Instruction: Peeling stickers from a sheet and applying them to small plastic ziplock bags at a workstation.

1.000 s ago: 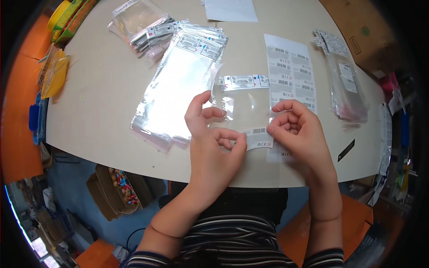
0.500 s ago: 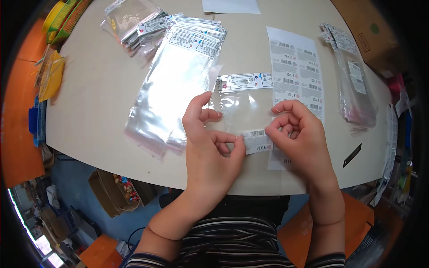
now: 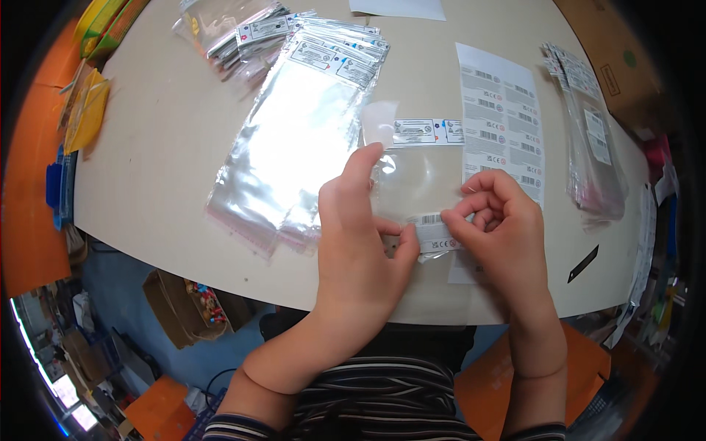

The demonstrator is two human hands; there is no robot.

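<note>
A white printed sticker label [image 3: 434, 237] lies against the lower part of a clear plastic bag [image 3: 419, 173] on the table. My left hand [image 3: 360, 239] pinches the label's left end between thumb and a finger, its index finger stretched up. My right hand [image 3: 504, 231] grips the right end with thumb and index finger, the other fingers curled. At the tip of my left index finger is a small white slip [image 3: 380, 123], overlapping the bag's printed header strip [image 3: 426, 131]. A sheet of similar labels [image 3: 501, 121] lies to the right, partly behind my right hand.
Left of my hands lies a fanned stack of silvery bags [image 3: 294, 140], with more bags [image 3: 246, 37] behind it. Another bag pile [image 3: 592, 140], a black blade-like strip [image 3: 583, 264] and a cardboard box [image 3: 610, 59] are on the right. Below the table stands an open carton [image 3: 173, 312].
The whole view has shifted slightly. The white slip has moved right with my left index finger and now covers the header strip's left end. My left middle finger has folded out of sight.
</note>
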